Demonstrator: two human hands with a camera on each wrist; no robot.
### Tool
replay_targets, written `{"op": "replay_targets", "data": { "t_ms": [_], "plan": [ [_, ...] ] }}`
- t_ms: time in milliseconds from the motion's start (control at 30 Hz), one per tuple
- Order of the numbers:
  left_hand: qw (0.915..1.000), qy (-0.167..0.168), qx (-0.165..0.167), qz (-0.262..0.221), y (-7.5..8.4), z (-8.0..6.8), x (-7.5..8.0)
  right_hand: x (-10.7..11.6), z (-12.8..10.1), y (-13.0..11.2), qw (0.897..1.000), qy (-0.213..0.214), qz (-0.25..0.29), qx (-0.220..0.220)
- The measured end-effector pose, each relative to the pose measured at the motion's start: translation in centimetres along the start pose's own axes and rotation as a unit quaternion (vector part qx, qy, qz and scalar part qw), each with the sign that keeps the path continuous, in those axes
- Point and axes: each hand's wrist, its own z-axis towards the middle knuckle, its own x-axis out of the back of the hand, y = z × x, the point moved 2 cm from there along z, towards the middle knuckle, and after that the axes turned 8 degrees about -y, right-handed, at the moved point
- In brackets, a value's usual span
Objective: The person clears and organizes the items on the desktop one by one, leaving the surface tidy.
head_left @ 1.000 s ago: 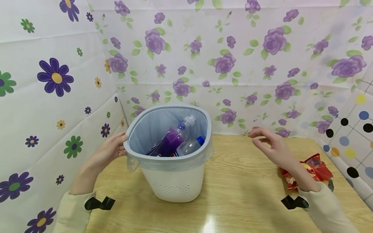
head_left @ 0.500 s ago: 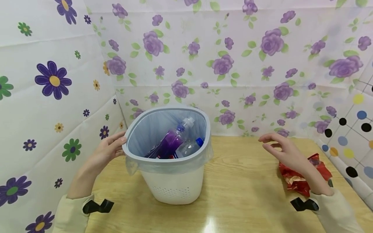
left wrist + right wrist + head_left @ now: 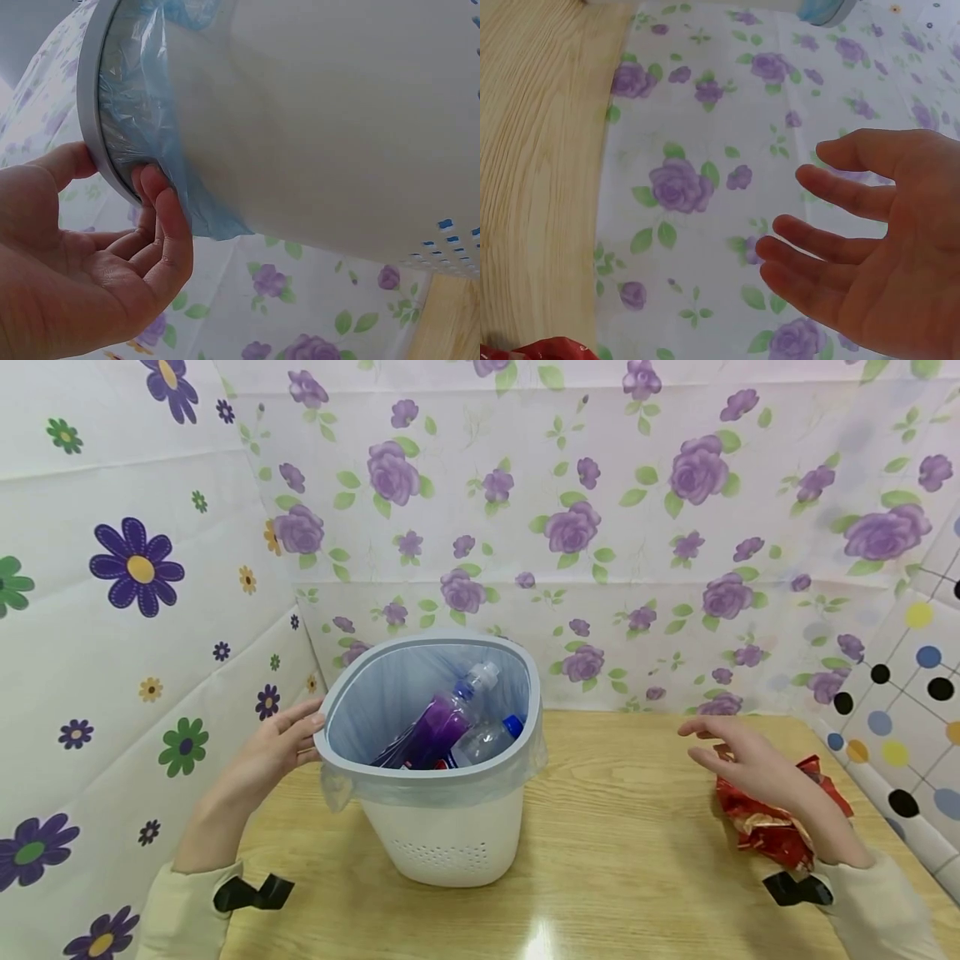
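A white trash can (image 3: 450, 847) with a grey rim stands on the table, a thin bluish liner (image 3: 442, 788) folded over its edge. Inside lie a bottle of purple liquid (image 3: 441, 722) and a clear bottle with a blue cap (image 3: 486, 742). My left hand (image 3: 273, 752) holds the can's left rim; in the left wrist view the thumb is on the rim (image 3: 88, 97) and the fingers curl beneath it by the liner. To the right, my right hand (image 3: 742, 758) hovers with loosely bent fingers and nothing in them, partly over a crumpled red wrapper (image 3: 768, 831).
The wooden table (image 3: 600, 860) meets a flowered sheet (image 3: 510, 543) behind and another sheet (image 3: 150, 652) close on the left. A dotted sheet (image 3: 918, 693) borders the right side. Both wrists carry black camera mounts.
My right hand has moved right and slightly down, away from the trash can and towards the red wrapper. The left hand has stayed on the rim.
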Motion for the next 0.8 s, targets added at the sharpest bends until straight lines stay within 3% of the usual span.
{"op": "replay_targets", "data": {
  "t_ms": [167, 367, 667, 800],
  "plan": [
    [1.0, -0.003, 0.0, 0.0, -0.1, 0.1, 0.0, -0.3, -0.3, 0.7, 1.0, -0.018, 0.001, -0.01],
    [0.9999, -0.01, -0.01, 0.0, -0.2, 0.1, 0.0, -0.5, -0.8, 1.5, 0.996, -0.068, -0.014, -0.047],
    [0.9993, -0.021, -0.021, -0.022, -0.2, 0.1, -0.1, -1.8, -2.0, 4.4, 0.984, -0.153, -0.058, -0.077],
    [0.999, -0.023, -0.024, -0.028, -0.3, 0.0, -0.1, -2.0, -2.7, 5.8, 0.974, -0.174, -0.077, -0.121]
  ]
}}
